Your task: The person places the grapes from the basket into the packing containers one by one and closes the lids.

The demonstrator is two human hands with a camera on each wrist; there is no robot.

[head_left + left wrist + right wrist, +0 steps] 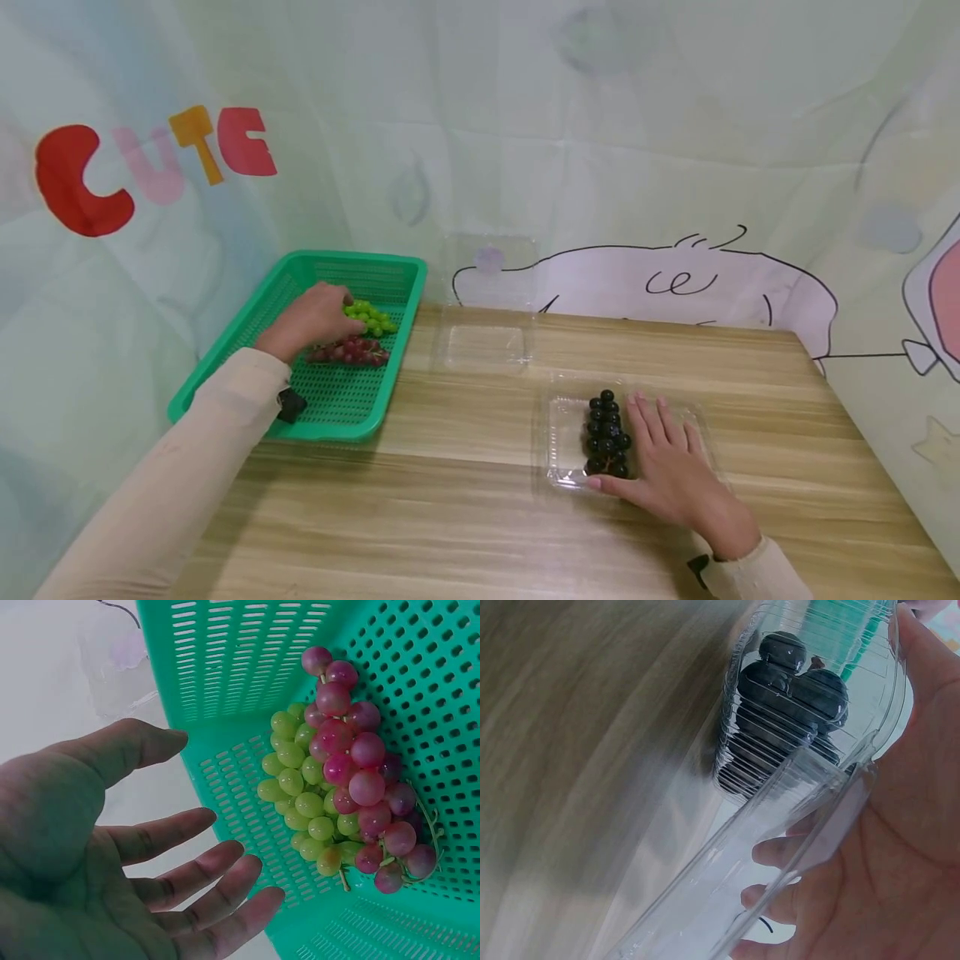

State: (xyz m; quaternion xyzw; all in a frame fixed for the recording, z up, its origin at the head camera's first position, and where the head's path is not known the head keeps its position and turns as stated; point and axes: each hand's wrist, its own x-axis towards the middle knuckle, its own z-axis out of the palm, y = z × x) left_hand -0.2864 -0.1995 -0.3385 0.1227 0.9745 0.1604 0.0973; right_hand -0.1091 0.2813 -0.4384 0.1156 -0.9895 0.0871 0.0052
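My left hand (pixel 313 317) was inside the green basket (pixel 337 432), over the green grapes (pixel 370 319), its fingers loosely extended and spread. The left wrist view showed a gap between those fingers and the fruit, so I was not gripping anything with it. The green grapes lay beside a bunch of red grapes (pixel 350 354), the two bunches touching on the perforated basket floor.

My right hand (pixel 670 467) lay with straight, parted fingers against a clear container (pixel 566 433), the thumb at its near edge. Seen from the right wrist, the palm was beside the container, with some fingers showing through its open lid (pixel 712 881). Dark grapes (pixel 606 435) sat in the tray just left of that hand.

Both the basket and this container stood on the wood-grained tabletop (pixel 465 525). A second clear container (pixel 486 343) stood near the back, between the basket and the dark grapes, its lid raised. Behind everything hung a pale backdrop (pixel 487 150) with colourful letters (pixel 207 157) at left and an outlined cartoon figure (pixel 600 279) farther right.
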